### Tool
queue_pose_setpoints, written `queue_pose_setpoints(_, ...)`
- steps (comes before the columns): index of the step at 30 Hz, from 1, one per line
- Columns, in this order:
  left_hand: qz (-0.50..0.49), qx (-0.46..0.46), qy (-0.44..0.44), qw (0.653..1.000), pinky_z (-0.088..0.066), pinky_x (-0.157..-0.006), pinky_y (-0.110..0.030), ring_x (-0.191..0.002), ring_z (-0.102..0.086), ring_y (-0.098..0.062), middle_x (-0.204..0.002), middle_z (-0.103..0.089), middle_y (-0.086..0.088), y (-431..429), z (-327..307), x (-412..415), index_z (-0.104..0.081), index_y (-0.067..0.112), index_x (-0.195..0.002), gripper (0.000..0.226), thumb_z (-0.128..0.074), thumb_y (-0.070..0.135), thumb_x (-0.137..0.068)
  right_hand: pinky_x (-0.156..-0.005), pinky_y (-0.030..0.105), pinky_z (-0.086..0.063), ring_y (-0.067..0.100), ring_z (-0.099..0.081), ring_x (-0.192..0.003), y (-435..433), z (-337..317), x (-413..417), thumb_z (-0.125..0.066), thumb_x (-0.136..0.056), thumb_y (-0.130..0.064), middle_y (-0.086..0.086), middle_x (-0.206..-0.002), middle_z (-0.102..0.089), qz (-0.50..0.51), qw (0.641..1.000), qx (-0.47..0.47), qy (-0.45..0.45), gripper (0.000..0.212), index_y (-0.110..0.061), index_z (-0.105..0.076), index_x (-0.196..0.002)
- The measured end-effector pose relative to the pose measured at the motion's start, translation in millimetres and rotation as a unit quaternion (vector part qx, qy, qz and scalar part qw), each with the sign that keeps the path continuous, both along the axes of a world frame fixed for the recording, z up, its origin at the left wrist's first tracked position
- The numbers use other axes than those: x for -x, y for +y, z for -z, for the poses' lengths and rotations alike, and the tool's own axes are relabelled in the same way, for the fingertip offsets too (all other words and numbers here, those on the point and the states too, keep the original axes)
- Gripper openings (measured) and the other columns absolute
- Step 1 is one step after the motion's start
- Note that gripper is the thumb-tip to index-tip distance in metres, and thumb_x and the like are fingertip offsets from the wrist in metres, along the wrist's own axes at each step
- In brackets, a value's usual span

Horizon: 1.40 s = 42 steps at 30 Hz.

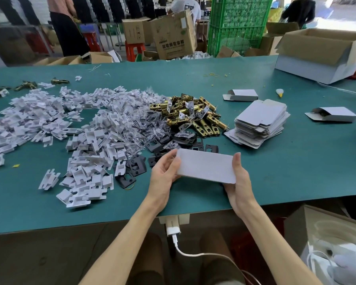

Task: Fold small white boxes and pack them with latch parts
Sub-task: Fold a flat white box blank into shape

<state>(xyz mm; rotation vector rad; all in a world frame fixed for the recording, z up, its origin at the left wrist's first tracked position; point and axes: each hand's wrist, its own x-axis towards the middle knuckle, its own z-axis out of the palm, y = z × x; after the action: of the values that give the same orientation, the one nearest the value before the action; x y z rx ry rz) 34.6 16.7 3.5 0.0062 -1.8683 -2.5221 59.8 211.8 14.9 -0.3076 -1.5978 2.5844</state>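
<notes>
Head view: both bare forearms reach forward over the near edge, and between them a small white cardboard box [206, 168] is held over the near part of the teal-green surface [296, 161]. The left grip [165, 171] is clamped on the box's left end, thumb on top and fingers beneath; the right grip [239, 182] clamps the right end likewise. Just beyond lie black metal strike plates [173, 145], a heap of brass latch bolts [189, 114] and, spreading left, white folded card inserts [80, 128]. Right of the brass heap sits a stack of flat white box blanks [261, 122]. A large open cardboard carton [321, 52] stands at the far right; green plastic crates [238, 23] rise behind the surface.
</notes>
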Motion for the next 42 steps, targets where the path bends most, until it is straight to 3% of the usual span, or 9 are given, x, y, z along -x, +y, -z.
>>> queue_pose_setpoints(3,-0.026,-0.005,0.013,1.000,-0.062,-0.080,-0.030,-0.092,-0.068,-0.008,-0.102,-0.076,0.003,0.1,1.0,0.6,-0.059,0.034,-0.142,0.041,-0.060,0.016,-0.105,-0.084,0.028,-0.059,0.021,-0.070,-0.111,0.0,0.7,0.1,-0.061,-0.085,-0.067,0.010,-0.122,-0.073,-0.006,0.999,0.016,0.039,0.073,-0.009,-0.064,-0.128)
queue_pose_setpoints(6,-0.050,-0.016,0.008,0.999,-0.062,-0.079,-0.032,-0.094,-0.068,-0.009,-0.107,-0.073,-0.001,-0.7,-0.2,0.2,-0.061,0.039,-0.138,0.040,-0.059,0.016,-0.105,-0.084,0.029,-0.058,0.029,-0.069,-0.111,-0.8,4.3,-0.8,-0.067,-0.092,-0.047,0.010,-0.122,-0.072,-0.013,0.998,-0.022,0.060,0.052,-0.009,-0.061,-0.128)
queue_pose_setpoints(9,-0.049,-0.015,0.001,0.999,-0.062,-0.081,-0.034,-0.102,-0.067,-0.016,-0.118,-0.068,-0.010,-0.2,-0.4,-0.3,-0.064,0.034,-0.133,0.033,-0.059,0.016,-0.105,-0.086,0.030,-0.058,0.028,-0.071,-0.107,-3.0,7.1,-1.4,-0.076,-0.087,-0.039,0.007,-0.115,-0.074,-0.043,0.991,-0.096,0.086,0.047,-0.018,-0.063,-0.127)
queue_pose_setpoints(12,-0.031,-0.009,-0.008,0.999,-0.062,-0.078,-0.032,-0.101,-0.070,-0.015,-0.118,-0.068,-0.011,-0.2,0.0,0.0,-0.067,0.027,-0.130,0.029,-0.063,0.015,-0.103,-0.085,0.030,-0.059,0.027,-0.071,-0.108,-3.6,8.2,-1.2,-0.075,-0.087,-0.033,0.005,-0.116,-0.074,-0.044,0.991,-0.096,0.081,0.045,-0.018,-0.065,-0.128)
queue_pose_setpoints(21,-0.015,-0.011,0.001,1.000,-0.063,-0.077,-0.032,-0.096,-0.070,-0.017,-0.109,-0.072,-0.008,-0.9,0.2,-0.6,-0.072,0.026,-0.126,0.030,-0.065,0.011,-0.101,-0.076,0.030,-0.061,0.025,-0.072,-0.100,-2.1,7.1,0.8,-0.076,-0.078,-0.044,0.012,-0.111,-0.076,0.005,0.999,-0.028,0.033,0.048,-0.009,-0.073,-0.111)
queue_pose_setpoints(30,-0.013,-0.039,0.000,0.999,-0.061,-0.092,-0.038,-0.101,-0.069,-0.016,-0.114,-0.071,-0.008,0.4,-2.6,-1.7,-0.068,0.031,-0.135,0.040,-0.067,0.024,-0.096,-0.082,0.035,-0.062,0.023,-0.073,-0.100,4.4,10.8,0.4,-0.078,-0.080,-0.019,0.014,-0.109,-0.076,-0.022,0.999,0.003,0.040,0.031,0.000,-0.072,-0.104)
queue_pose_setpoints(33,-0.029,-0.033,-0.002,0.999,-0.062,-0.090,-0.036,-0.105,-0.072,-0.016,-0.120,-0.076,-0.004,0.5,-1.5,-0.8,-0.063,0.020,-0.141,0.041,-0.064,0.024,-0.101,-0.083,0.035,-0.061,0.024,-0.073,-0.100,6.0,11.4,0.2,-0.076,-0.082,-0.017,0.016,-0.111,-0.076,-0.031,0.998,0.000,0.048,0.027,-0.002,-0.073,-0.104)
queue_pose_setpoints(37,-0.029,-0.028,0.001,0.999,-0.061,-0.086,-0.029,-0.106,-0.072,-0.016,-0.120,-0.077,-0.005,-0.9,1.9,-0.8,-0.071,0.016,-0.128,0.028,-0.061,0.022,-0.103,-0.081,0.030,-0.059,0.026,-0.073,-0.102,5.4,13.2,-0.2,-0.077,-0.080,-0.019,0.015,-0.111,-0.076,-0.033,0.998,-0.022,0.054,0.029,-0.003,-0.074,-0.104)
queue_pose_setpoints(42,-0.039,-0.029,-0.003,0.999,-0.061,-0.085,-0.029,-0.104,-0.073,-0.013,-0.118,-0.078,-0.003,-0.5,3.2,0.4,-0.074,0.018,-0.124,0.024,-0.059,0.020,-0.104,-0.098,0.043,-0.054,0.034,-0.071,-0.111,5.0,15.1,-2.0,-0.078,-0.082,-0.021,0.015,-0.114,-0.075,-0.047,0.996,-0.055,0.054,0.032,-0.004,-0.075,-0.109)
